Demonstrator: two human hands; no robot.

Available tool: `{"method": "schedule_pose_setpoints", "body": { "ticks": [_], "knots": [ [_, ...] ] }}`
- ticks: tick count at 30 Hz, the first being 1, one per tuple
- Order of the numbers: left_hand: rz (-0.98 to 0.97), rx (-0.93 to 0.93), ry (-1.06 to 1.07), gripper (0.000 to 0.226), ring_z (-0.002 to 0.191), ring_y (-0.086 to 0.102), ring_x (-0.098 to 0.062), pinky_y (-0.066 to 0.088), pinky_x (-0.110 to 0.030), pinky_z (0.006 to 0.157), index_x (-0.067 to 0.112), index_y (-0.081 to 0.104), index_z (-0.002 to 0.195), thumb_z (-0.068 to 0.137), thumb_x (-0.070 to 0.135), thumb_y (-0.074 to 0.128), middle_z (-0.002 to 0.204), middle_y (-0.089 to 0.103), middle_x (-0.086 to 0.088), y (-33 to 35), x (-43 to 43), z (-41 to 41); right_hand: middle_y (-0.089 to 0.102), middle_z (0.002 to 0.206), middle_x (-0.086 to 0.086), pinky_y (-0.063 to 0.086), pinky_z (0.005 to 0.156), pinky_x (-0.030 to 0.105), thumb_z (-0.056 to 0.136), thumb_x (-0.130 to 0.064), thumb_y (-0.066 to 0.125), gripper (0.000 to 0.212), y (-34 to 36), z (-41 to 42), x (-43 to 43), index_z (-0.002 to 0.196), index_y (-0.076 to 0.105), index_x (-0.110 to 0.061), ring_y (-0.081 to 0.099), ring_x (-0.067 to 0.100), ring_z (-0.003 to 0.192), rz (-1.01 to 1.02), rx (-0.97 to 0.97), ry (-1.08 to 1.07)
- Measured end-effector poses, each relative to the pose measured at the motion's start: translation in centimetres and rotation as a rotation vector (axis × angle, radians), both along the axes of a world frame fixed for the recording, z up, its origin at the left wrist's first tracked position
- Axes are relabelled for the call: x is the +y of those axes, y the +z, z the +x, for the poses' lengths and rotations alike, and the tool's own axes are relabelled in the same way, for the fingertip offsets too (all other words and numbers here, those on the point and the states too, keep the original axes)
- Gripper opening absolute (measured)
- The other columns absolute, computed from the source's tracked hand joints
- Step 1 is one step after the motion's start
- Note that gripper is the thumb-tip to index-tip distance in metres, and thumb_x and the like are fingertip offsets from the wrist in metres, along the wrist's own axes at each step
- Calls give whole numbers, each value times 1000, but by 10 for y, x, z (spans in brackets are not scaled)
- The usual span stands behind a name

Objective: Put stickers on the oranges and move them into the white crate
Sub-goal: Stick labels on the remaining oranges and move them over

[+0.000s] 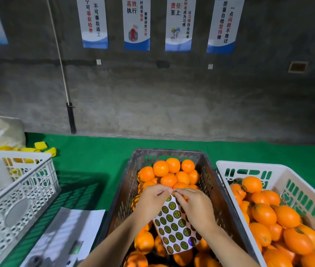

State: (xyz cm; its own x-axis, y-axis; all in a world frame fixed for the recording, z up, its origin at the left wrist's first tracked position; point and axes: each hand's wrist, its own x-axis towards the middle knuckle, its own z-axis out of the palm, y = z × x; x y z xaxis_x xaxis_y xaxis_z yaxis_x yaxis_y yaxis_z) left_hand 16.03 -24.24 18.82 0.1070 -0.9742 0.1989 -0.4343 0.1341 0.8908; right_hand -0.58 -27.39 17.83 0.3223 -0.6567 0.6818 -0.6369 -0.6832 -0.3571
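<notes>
A dark crate [208, 170] full of oranges [160, 168] stands in front of me. Over it I hold a sticker sheet [174, 226] with rows of round green-and-gold stickers. My left hand [150, 201] grips the sheet's top left edge. My right hand [195, 207] pinches at a sticker near the sheet's top, fingertips meeting those of the left. To the right, the white crate [280, 170] holds several oranges [264, 213], some showing stickers.
Another white crate [27, 182] with yellow pieces stands at the left on the green table [95, 160]. White paper sheets [66, 236] lie in front of it. A pale sack [0, 130] sits at the far left. A grey wall with posters rises behind.
</notes>
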Motion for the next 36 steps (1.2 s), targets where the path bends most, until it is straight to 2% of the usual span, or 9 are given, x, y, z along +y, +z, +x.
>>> {"method": "schedule_pose_setpoints", "body": {
  "ticks": [2,5,9,16,20,24,28,31,36],
  "knots": [
    [75,94,26,20,91,70,-9,56,-30,85,18,79,100,98,20,58,94,76,6,2,0,0,71,73,-9,55,55,27,80,-14,83,9,-1,0,0,81,76,-20,65,10,66,-111,67,9],
    [184,262,17,20,89,73,-11,57,-23,76,24,79,93,96,20,60,91,78,4,6,1,1,50,57,-7,36,39,25,80,-10,81,31,1,0,1,64,55,-18,45,10,47,-237,225,-16],
    [245,366,40,17,85,73,-9,52,-16,68,24,79,94,96,22,62,90,78,5,9,3,1,45,55,-7,25,40,23,74,-5,82,38,5,3,5,62,49,-18,38,9,44,-269,275,-23],
    [255,356,22,20,87,74,-14,55,-25,75,20,80,96,97,19,59,91,78,1,8,3,-1,65,68,-9,46,44,26,81,-14,81,11,0,2,2,79,72,-19,58,6,57,-101,92,7],
    [259,354,-26,19,98,72,-14,55,-25,85,17,77,108,94,19,65,103,77,0,7,2,-3,60,74,-8,33,43,19,91,-18,72,8,-1,0,1,86,66,-20,52,9,53,-28,94,-18],
    [267,368,-69,20,95,73,-14,54,-18,75,14,74,111,92,12,66,105,76,-4,9,4,-4,57,86,-3,31,49,22,98,-18,61,8,2,-3,-1,91,59,-14,51,13,59,25,62,-23],
    [270,308,83,20,99,68,-17,53,-22,79,10,72,113,94,12,65,108,73,-6,7,3,-1,58,97,3,47,57,31,98,-17,59,12,9,-1,0,89,60,-9,57,19,78,-94,209,51],
    [222,430,252,11,80,64,-15,50,-19,63,3,69,103,93,4,63,82,70,2,9,1,2,60,111,4,50,74,33,99,-20,56,13,10,3,2,90,60,-11,56,18,98,-19,157,39],
    [-20,43,604,29,92,64,-22,52,-36,81,12,70,115,98,22,48,103,71,-5,12,4,11,64,81,-5,46,62,35,92,-23,63,12,11,-18,-11,81,59,-22,59,15,71,341,-55,-153]
  ]
}}
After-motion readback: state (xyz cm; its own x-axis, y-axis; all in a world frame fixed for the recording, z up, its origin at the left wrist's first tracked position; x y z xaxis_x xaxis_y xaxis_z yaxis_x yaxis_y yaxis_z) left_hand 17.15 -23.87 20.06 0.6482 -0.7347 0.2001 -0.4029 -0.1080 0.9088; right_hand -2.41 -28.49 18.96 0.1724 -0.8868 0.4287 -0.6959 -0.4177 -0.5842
